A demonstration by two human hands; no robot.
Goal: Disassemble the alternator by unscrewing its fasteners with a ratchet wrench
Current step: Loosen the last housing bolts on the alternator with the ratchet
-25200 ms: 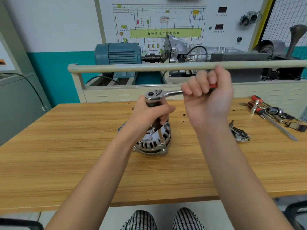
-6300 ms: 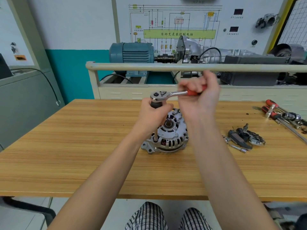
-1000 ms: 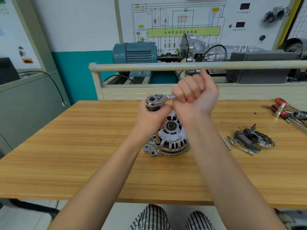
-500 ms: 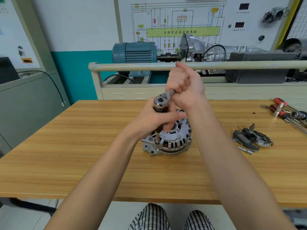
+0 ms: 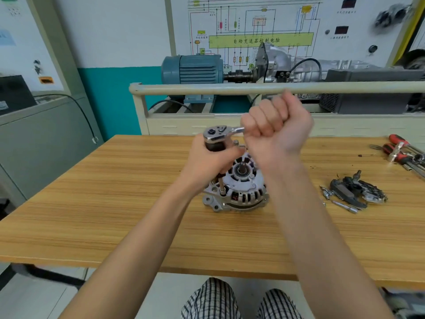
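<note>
A silver alternator (image 5: 239,192) lies flat on the wooden table (image 5: 115,192), shaft end up. A ratchet wrench (image 5: 218,133) stands over its left rim on a long extension bar (image 5: 221,186) whose socket sits on a fastener. My left hand (image 5: 209,166) grips the extension just under the ratchet head. My right hand (image 5: 278,125) is curled round the wrench handle, which is hidden inside the fist and points right of the head.
Removed alternator parts (image 5: 358,191) and loose bolts (image 5: 345,206) lie to the right. Red-handled tools (image 5: 402,150) lie at the far right edge. A rail (image 5: 253,88) and a motor training rig (image 5: 193,69) stand behind the table.
My right hand has swung the wrench handle from pointing away from me back to pointing right. My left hand has stayed on the extension bar.
</note>
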